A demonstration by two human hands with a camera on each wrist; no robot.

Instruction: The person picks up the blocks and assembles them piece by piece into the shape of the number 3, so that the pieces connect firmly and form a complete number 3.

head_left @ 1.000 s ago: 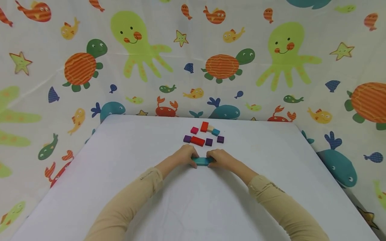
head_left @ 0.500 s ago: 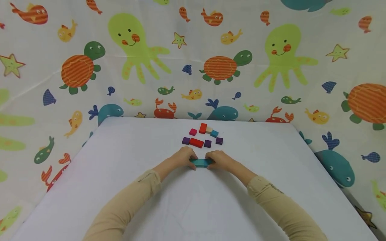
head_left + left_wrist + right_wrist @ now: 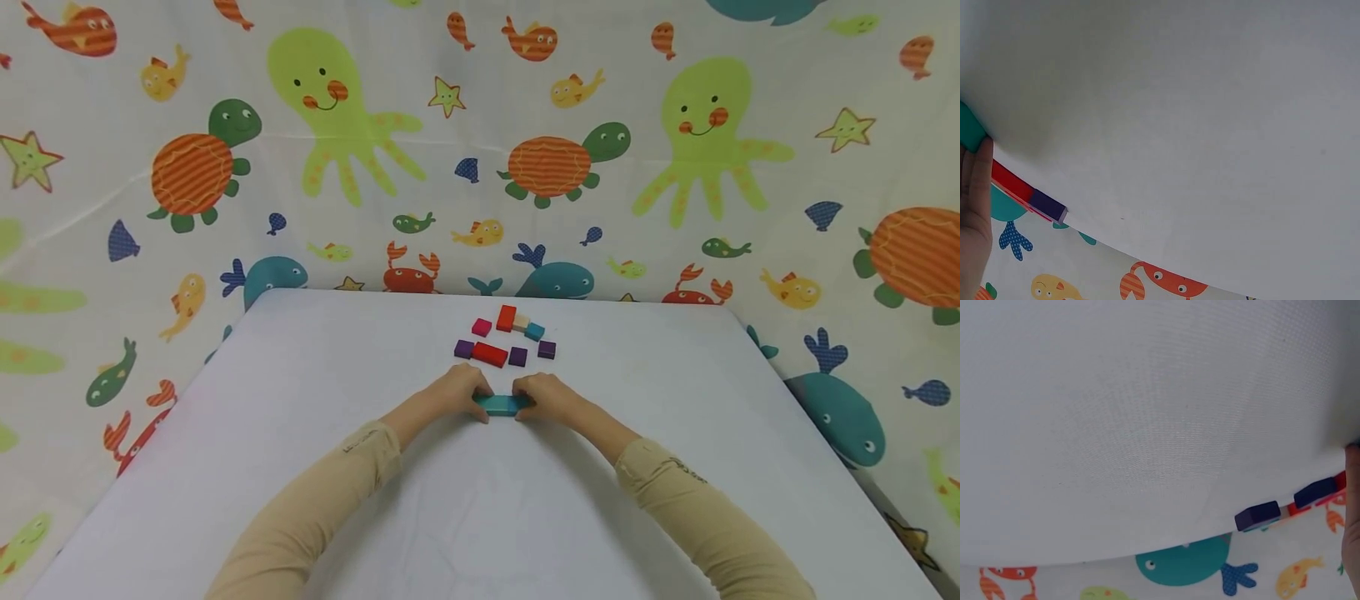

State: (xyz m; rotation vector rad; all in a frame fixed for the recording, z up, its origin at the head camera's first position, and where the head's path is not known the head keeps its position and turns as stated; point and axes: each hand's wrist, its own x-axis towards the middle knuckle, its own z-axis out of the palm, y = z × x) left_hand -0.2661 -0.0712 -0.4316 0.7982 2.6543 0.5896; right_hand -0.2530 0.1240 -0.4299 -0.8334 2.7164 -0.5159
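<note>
1. Two hands meet over one thing: the left hand [image 3: 456, 392] pinches the left end of a teal block [image 3: 492, 405] between thumb and fingers, and the right hand [image 3: 549, 397] pinches its right end.
2. That block lies crosswise near the middle of the white desk [image 3: 480, 517], bluer toward the right; whether it is one piece or two cannot be told.
3. Just beyond the hands, loose blocks rest directly on the desk top.
4. Nearer row, from the left: a purple block [image 3: 464, 349] against a long red block [image 3: 490, 354], then a second purple block [image 3: 517, 357] and a third purple block [image 3: 547, 350], each apart.
5. Farther back: a pink block [image 3: 482, 327] alone, then an upper red block [image 3: 506, 317], a cream block [image 3: 521, 322] and a blue block [image 3: 534, 331] clustered together.
6. Behind the desk hangs a sea-animal cloth [image 3: 420, 50].
</note>
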